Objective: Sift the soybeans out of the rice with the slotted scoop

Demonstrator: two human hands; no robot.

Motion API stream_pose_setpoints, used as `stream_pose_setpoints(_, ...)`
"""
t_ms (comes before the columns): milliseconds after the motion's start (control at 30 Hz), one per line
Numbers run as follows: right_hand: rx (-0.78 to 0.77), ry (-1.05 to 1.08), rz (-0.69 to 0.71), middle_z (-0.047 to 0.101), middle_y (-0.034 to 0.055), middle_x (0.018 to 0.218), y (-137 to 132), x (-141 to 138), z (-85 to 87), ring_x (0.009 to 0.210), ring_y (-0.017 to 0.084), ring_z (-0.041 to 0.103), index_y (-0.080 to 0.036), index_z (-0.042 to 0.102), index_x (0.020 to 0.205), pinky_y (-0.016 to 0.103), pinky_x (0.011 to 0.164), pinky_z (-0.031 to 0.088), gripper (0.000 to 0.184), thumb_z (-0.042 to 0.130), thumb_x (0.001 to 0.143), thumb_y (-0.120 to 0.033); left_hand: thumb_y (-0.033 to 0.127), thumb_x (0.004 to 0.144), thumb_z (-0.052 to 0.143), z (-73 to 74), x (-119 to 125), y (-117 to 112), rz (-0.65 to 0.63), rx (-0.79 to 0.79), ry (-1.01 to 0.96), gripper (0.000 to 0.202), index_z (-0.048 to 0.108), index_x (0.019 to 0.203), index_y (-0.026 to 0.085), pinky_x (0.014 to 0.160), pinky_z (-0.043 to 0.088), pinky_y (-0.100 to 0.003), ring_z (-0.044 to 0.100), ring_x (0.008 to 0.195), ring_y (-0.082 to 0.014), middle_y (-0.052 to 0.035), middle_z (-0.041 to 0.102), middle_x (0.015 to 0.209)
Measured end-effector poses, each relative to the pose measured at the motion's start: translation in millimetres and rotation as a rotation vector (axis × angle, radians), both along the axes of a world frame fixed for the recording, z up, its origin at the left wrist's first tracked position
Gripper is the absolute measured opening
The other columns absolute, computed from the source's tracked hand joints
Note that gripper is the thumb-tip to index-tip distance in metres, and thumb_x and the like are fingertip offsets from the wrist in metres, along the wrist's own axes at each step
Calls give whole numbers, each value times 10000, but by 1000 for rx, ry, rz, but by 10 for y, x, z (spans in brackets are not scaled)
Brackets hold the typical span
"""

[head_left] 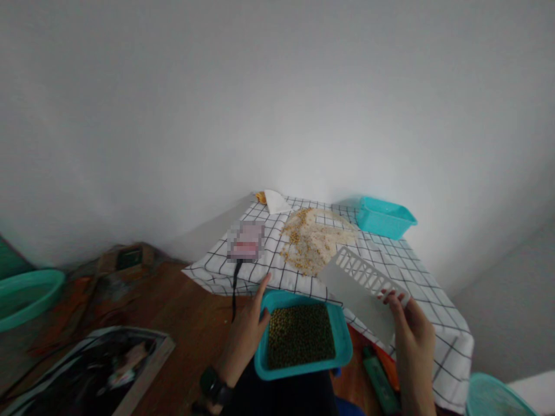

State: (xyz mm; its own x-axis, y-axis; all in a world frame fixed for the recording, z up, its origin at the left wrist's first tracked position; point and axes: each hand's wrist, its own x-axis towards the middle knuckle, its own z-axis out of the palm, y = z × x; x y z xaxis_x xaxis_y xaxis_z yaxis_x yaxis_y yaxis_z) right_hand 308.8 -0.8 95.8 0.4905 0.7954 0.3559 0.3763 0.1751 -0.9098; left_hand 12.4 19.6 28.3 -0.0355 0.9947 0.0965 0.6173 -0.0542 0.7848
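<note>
My right hand grips a white plastic board by its slotted edge, with fingers through the slots. The board slants over the table's front edge, its far end beside a spread of pale grains and yellow beans. My left hand is at the left side of a turquoise tray, thumb over the rim and index finger stretched towards the tablecloth. In that tray, low against my lap, lies a layer of small dark-green and yellowish beans.
The table wears a white checked cloth. A turquoise bin stands at its back right, a folded white paper at the back. A blurred pink object with a black strap lies left. A cluttered box sits on the floor.
</note>
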Motion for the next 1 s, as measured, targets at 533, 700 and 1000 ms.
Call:
stream_pose_setpoints(533, 32, -34, 27, 734, 90, 950, 47, -8, -32, 920, 262, 638, -176, 693, 862, 307, 767, 441, 398, 589, 833, -559, 127, 908, 384, -5, -9, 10, 2, -1, -11, 703, 142, 1553, 263, 1051, 427, -385, 547, 1293, -220, -102, 450, 1525)
stream_pose_setpoints(700, 29, -9, 47, 739, 93, 945, 43, -84, 9, 896, 256, 647, -176, 688, 850, 301, 746, 448, 391, 588, 836, -553, 131, 912, 388, 27, -2, -4, 10, 6, 8, 700, 145, 1553, 271, 1061, 421, -373, 528, 1314, -208, -84, 456, 1524)
stream_pose_setpoints(1000, 34, -20, 68, 750, 84, 950, 30, -178, 89, 892, 251, 672, -178, 699, 915, 295, 742, 465, 358, 593, 848, -514, 132, 911, 381, -36, -14, 20, 3, 33, 11, 698, 141, 1554, 260, 1076, 411, -401, 490, 1353, -234, -106, 418, 1545)
